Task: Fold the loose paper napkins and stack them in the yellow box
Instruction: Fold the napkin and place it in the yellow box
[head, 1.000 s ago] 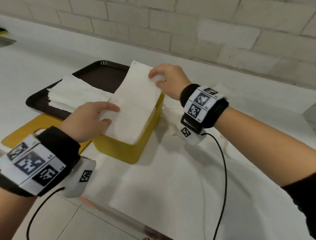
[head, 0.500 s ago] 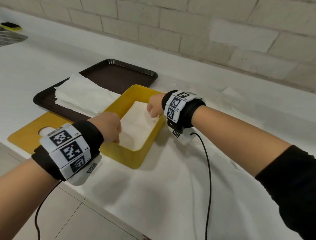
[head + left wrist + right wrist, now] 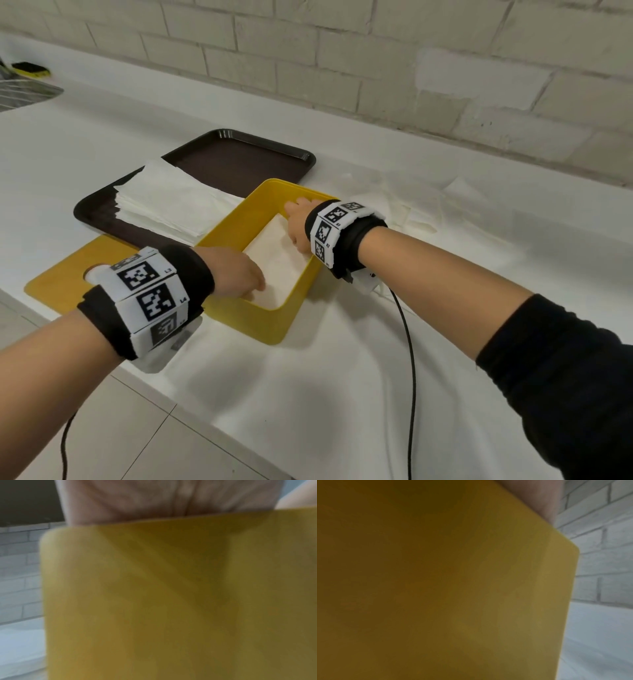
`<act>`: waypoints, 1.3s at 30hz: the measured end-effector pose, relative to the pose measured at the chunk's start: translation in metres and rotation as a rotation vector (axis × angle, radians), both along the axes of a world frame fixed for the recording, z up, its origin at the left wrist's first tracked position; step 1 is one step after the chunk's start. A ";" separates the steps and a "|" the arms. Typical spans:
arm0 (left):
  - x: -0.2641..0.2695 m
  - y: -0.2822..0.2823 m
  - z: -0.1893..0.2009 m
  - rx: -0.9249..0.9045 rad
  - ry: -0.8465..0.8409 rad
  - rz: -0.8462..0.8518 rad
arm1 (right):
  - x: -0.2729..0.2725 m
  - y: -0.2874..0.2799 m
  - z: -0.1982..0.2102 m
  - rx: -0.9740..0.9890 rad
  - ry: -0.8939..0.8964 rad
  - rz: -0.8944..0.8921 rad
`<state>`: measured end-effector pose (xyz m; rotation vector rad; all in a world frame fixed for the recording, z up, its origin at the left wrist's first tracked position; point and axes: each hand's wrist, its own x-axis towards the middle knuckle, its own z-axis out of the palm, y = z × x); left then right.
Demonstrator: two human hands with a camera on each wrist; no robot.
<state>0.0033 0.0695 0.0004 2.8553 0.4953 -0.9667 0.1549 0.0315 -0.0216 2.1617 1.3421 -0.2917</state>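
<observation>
The yellow box stands on the white counter, and a folded white napkin lies flat inside it. My left hand reaches over the near left rim, its fingers down on the napkin's near end. At the far right corner my right hand lies on the napkin's far end. Loose napkins sit in a stack on the brown tray behind the box. Both wrist views are filled by the box's outer wall, which hides the fingers.
A flat yellow lid with a hole lies left of the box, partly under the tray. Crumpled white sheets lie right of the box. A sink rack and sponge are at the far left. The brick wall runs behind.
One second ago both hands held the folded napkin above the box. They lowered it inside, and now both hands rest on it at the bottom.
</observation>
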 end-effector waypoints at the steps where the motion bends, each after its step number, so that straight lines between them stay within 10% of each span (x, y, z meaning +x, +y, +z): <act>1: 0.000 -0.001 -0.002 -0.053 0.006 0.001 | -0.001 -0.002 0.002 0.002 0.035 0.023; 7: 0.005 0.001 -0.008 -0.051 0.130 0.024 | -0.001 -0.003 0.007 -0.014 0.301 -0.056; 12: -0.001 0.005 -0.006 -0.036 0.086 -0.014 | -0.007 -0.018 0.019 0.342 0.358 -0.125; 22: -0.061 -0.039 0.052 -0.508 -1.075 0.208 | -0.019 -0.192 0.065 1.006 0.469 -0.382; 29: 0.018 -0.122 0.024 -0.571 -0.902 -0.002 | 0.000 -0.307 0.028 0.965 0.361 -0.830; 39: 0.121 -0.161 -0.021 -0.100 -0.361 -0.128 | 0.032 -0.332 -0.004 0.481 0.307 -0.984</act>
